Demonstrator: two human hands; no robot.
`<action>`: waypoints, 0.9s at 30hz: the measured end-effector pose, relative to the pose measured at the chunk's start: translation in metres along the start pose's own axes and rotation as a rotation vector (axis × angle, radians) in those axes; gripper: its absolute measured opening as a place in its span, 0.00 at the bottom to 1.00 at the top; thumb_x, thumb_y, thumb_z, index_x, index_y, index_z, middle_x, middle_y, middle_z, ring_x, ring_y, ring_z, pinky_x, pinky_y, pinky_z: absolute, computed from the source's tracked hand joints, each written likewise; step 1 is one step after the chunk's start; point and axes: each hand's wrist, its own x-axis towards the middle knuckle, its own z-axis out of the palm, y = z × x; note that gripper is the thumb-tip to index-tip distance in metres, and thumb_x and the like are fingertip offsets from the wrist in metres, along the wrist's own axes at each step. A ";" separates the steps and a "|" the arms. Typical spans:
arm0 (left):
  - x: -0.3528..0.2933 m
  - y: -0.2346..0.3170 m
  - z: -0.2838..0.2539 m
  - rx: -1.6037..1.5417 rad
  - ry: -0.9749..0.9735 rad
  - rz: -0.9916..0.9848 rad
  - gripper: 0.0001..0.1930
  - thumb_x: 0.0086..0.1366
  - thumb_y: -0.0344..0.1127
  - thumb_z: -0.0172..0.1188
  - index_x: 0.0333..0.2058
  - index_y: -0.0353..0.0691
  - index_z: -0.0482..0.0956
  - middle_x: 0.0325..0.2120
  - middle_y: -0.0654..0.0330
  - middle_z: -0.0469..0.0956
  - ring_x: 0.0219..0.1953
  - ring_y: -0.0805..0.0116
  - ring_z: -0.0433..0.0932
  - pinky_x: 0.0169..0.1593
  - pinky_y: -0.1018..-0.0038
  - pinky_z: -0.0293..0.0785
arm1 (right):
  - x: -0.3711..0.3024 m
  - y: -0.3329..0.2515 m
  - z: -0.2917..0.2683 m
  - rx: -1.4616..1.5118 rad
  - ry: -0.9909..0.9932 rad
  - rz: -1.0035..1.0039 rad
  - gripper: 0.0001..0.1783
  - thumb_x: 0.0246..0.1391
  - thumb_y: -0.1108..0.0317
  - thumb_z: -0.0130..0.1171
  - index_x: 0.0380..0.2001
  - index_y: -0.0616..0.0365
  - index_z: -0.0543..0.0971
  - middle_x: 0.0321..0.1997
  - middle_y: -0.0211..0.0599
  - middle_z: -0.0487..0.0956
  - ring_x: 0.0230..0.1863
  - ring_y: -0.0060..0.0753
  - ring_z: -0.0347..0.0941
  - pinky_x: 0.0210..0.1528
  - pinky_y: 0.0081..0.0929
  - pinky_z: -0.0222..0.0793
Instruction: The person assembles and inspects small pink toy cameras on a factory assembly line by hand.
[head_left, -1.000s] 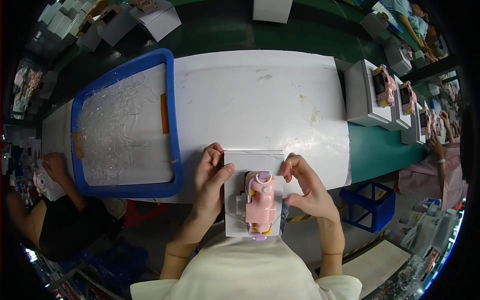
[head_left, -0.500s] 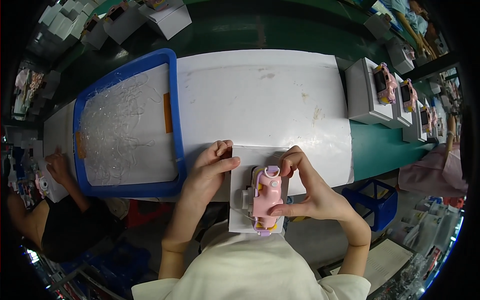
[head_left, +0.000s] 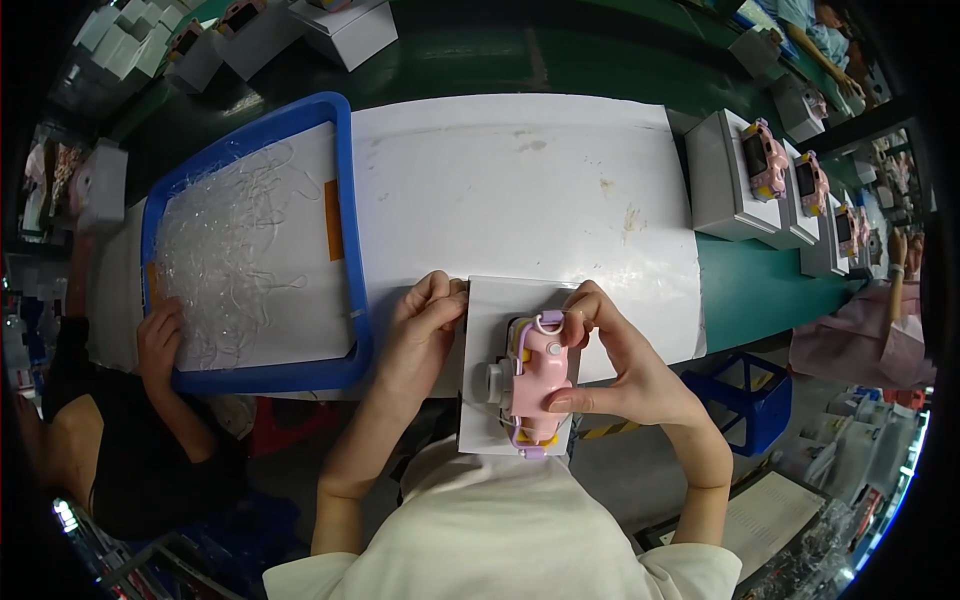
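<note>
— What is the person holding, closest to the body?

— A pink toy camera (head_left: 541, 378) with a lilac strap loop. The right hand (head_left: 618, 362) grips it from the side, thumb below and fingers curled over the top, so it sits steady on a white box (head_left: 492, 330) at the near edge of the table.

— And the other hand?

— The left hand (head_left: 425, 318) has its fingers bent and pressed on the left edge of the box. I think this keeps the box from sliding; it grasps nothing else.

— What is further away?

— To the left is a blue tray (head_left: 356, 300) on the white table cover (head_left: 520, 190). Inside lies a heap of thin clear pieces, maybe plastic loops or bags; the view is too poor to say. Another person's hand (head_left: 160, 340) rests on its near corner.

— And to the right?

— A row of white boxes (head_left: 722, 180) stands on the green belt (head_left: 745, 290), each with a pink camera (head_left: 765, 160) on top, placed one beside the other. Far behind, more white boxes (head_left: 345, 30) wait.
</note>
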 end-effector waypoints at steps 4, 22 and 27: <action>-0.010 0.009 0.003 0.332 -0.117 0.138 0.12 0.46 0.27 0.59 0.24 0.44 0.62 0.22 0.68 0.60 0.27 0.77 0.56 0.35 0.83 0.53 | -0.003 -0.005 0.002 -0.015 0.014 0.009 0.20 0.32 0.70 0.68 0.25 0.53 0.66 0.34 0.31 0.59 0.37 0.30 0.55 0.44 0.23 0.52; -0.032 0.014 0.020 0.940 -0.270 0.525 0.20 0.38 0.41 0.68 0.21 0.44 0.63 0.23 0.66 0.60 0.28 0.71 0.55 0.36 0.78 0.52 | -0.017 -0.003 0.012 -0.421 0.097 -0.116 0.18 0.32 0.60 0.69 0.16 0.57 0.69 0.31 0.33 0.59 0.35 0.32 0.55 0.37 0.23 0.56; -0.033 0.022 0.028 1.077 -0.281 0.464 0.24 0.36 0.47 0.70 0.19 0.45 0.62 0.22 0.66 0.59 0.29 0.71 0.54 0.37 0.76 0.51 | -0.018 0.000 0.016 -0.351 0.127 -0.102 0.19 0.34 0.56 0.67 0.19 0.56 0.69 0.30 0.32 0.60 0.36 0.31 0.55 0.43 0.25 0.49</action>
